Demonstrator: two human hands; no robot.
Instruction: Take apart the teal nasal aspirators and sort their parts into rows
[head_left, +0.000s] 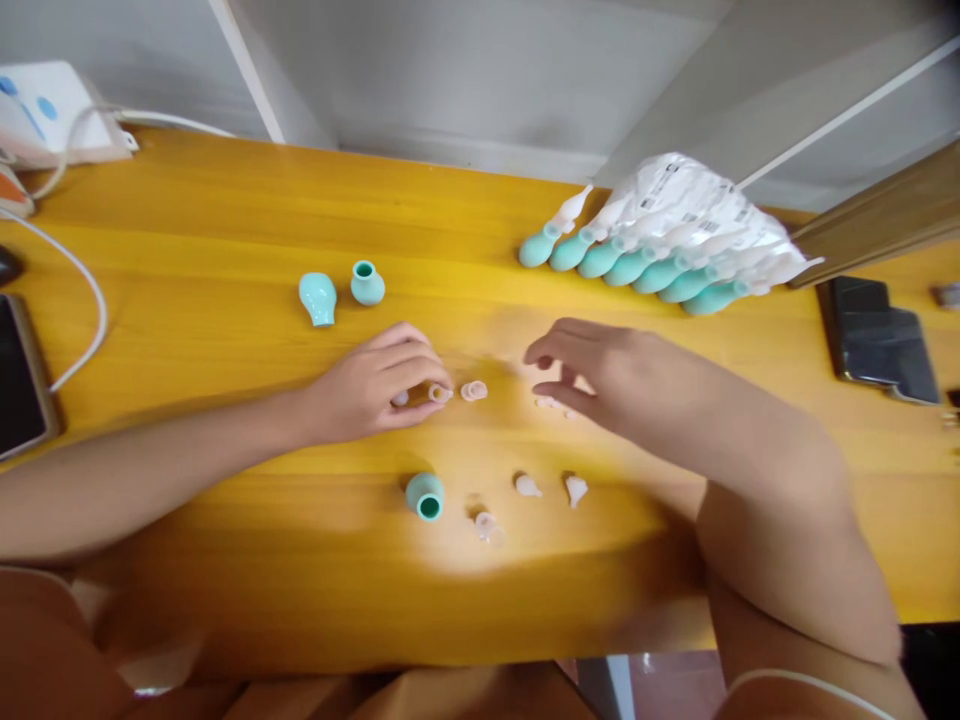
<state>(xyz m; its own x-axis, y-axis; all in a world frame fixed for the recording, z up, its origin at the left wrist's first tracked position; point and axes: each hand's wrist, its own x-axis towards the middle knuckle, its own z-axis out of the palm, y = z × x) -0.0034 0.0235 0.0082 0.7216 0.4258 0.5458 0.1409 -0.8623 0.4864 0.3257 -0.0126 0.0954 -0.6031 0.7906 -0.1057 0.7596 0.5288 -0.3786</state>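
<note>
My left hand (pixel 397 380) lies low over the table, its thumb and fingertips closed around a small translucent pink collar (pixel 439 394). Just to the right of these fingertips sits another pink ringed piece (pixel 475 390). My right hand (pixel 581 365) hovers with thumb and forefinger apart, above a few tiny pale beads (pixel 551 402). Nearer me stand a teal rubber bulb (pixel 425 497) with its mouth toward me, a clear pink collar (pixel 486 526) and two pale cone-shaped tips (pixel 527 485). Two more teal bulbs (pixel 318 298) are on the far left.
A slanted row of several assembled teal bulbs with pale nozzles (pixel 600 258) lies at the back right, beside a clear plastic bag (pixel 682 190). Dark phones (pixel 881 335) rest at the right. A white cable (pixel 97 300) and a power strip (pixel 64 110) are at the left.
</note>
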